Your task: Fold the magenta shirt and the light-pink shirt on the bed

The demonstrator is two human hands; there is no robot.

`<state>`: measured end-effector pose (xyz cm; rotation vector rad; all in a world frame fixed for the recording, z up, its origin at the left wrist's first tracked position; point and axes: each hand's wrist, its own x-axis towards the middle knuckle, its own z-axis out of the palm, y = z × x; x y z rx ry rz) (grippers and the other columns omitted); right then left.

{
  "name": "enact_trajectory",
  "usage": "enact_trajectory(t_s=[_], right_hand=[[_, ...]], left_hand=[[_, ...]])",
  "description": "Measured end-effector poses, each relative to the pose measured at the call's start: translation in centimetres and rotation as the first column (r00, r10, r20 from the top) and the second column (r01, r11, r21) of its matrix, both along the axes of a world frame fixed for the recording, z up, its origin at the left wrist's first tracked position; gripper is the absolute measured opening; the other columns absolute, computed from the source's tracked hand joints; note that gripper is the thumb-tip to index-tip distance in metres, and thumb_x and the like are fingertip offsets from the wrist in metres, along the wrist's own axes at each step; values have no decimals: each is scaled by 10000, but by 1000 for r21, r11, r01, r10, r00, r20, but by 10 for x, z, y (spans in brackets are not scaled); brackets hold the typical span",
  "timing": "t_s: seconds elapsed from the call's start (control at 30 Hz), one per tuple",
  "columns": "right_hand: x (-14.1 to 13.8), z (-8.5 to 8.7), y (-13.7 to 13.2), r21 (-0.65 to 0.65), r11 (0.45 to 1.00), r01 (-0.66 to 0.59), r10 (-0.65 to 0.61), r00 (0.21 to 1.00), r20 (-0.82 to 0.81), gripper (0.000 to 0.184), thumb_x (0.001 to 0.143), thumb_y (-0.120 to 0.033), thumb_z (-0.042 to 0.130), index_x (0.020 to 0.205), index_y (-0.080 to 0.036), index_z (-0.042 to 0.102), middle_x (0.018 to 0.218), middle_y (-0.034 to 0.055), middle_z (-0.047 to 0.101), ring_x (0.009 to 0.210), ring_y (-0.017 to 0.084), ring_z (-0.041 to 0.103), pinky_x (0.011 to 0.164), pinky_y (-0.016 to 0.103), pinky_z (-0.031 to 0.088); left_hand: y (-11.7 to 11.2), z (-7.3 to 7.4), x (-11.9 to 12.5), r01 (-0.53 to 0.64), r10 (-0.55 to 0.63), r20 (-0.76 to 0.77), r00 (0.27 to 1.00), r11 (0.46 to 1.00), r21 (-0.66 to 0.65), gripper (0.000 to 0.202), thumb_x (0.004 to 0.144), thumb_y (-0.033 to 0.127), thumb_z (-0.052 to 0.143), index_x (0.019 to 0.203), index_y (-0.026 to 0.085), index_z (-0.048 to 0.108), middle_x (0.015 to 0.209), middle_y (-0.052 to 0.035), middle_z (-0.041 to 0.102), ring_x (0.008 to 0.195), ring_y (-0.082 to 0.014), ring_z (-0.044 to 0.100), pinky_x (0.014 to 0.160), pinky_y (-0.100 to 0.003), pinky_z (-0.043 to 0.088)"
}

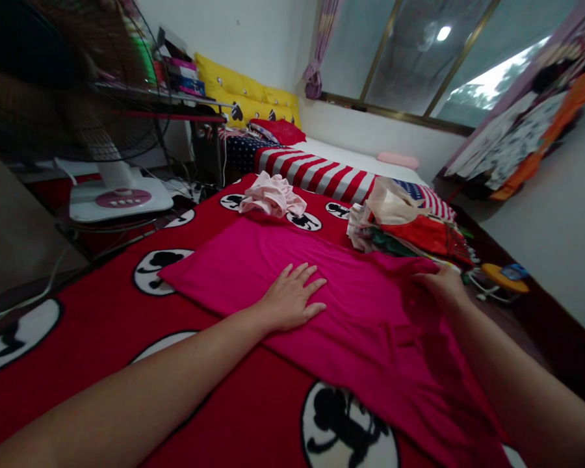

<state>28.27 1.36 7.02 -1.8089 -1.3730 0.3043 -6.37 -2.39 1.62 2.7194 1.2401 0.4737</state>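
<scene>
A bright pink garment (253,260) lies spread across a red bed sheet (97,325) printed with black-and-white cartoon circles. My left hand (292,296) rests flat on the middle of the garment, fingers stretched out and apart. My right hand (439,286) is at the garment's right part, fingers closed on a raised fold of the pink cloth. Its fingertips are hidden by the fabric.
A crumpled pale pink cloth (273,195) lies beyond the garment. A pile of folded clothes (404,227) sits at the right. A standing fan (112,188) is at the left. A striped blanket (322,175) and yellow pillows (244,91) lie further back, under a window.
</scene>
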Motion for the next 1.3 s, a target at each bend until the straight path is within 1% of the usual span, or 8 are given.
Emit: enact_trajectory(t_s=[0.23,0.33,0.43,0.57,0.77,1.07,1.17,1.3], right_hand=[[-36,31,-103,293,953,-81,56,994,93,322,675,-326,674,978,-219,652,1047,122,681,937,277,637,808,363,496],[-28,13,-150,122,947,-298,259,930,260,111,679,-273,624,785,-260,656,1084,105,676,1022,310,623,865,406,492],[-23,-3,-170,-40,929,-368,363,885,290,209,687,-214,528,839,-256,665,1104,85,674,1091,308,604,970,487,443],[-54,5,-172,-39,932,-360,352,877,327,259,774,-262,534,1018,-247,621,1184,86,629,1163,268,556,1014,458,413],[-119,17,-154,-410,831,-377,549,674,494,331,692,-336,679,1013,-257,650,1104,72,633,986,270,608,827,378,474],[-101,-22,-127,-84,939,-334,344,924,167,126,710,-232,527,797,-217,616,820,26,676,779,203,638,720,294,487],[-95,-27,-131,-17,971,-239,237,969,-69,119,709,-284,576,792,-216,627,715,-2,653,604,164,601,557,248,459],[-96,-26,-135,24,979,-203,202,945,-258,97,674,-296,623,735,-220,624,710,1,650,539,137,560,455,222,395]], left_hand=[[2,-3,-4,-6,7,91,996,1000,-7,579,919,534,427,1380,186,454,1480,-158,379,1377,-295,312,1117,-514,230],[3,-2,-4,-44,43,128,991,999,10,514,914,490,468,1280,134,531,1316,-181,514,1246,-290,450,1051,-472,343],[3,-1,-3,-38,30,114,993,997,64,402,905,441,506,1151,136,597,1153,-141,570,1108,-267,513,980,-431,406],[3,-1,-3,-32,22,94,995,994,101,365,903,434,508,1098,146,619,1098,-121,563,1066,-259,509,957,-422,411],[5,-2,-5,-3,-9,120,993,996,95,355,904,419,506,1116,155,613,1117,-118,560,1079,-256,503,969,-426,405],[8,0,-4,-48,59,276,959,998,-45,346,829,338,613,1103,129,583,1145,-137,540,1101,-271,518,988,-445,420],[23,3,-4,-71,225,606,763,961,-267,460,729,214,685,1153,115,534,1191,-149,543,1143,-268,520,1016,-429,408],[49,10,-15,271,568,823,23,788,-552,318,664,126,712,932,155,544,958,-65,640,945,-191,620,934,-372,477]])
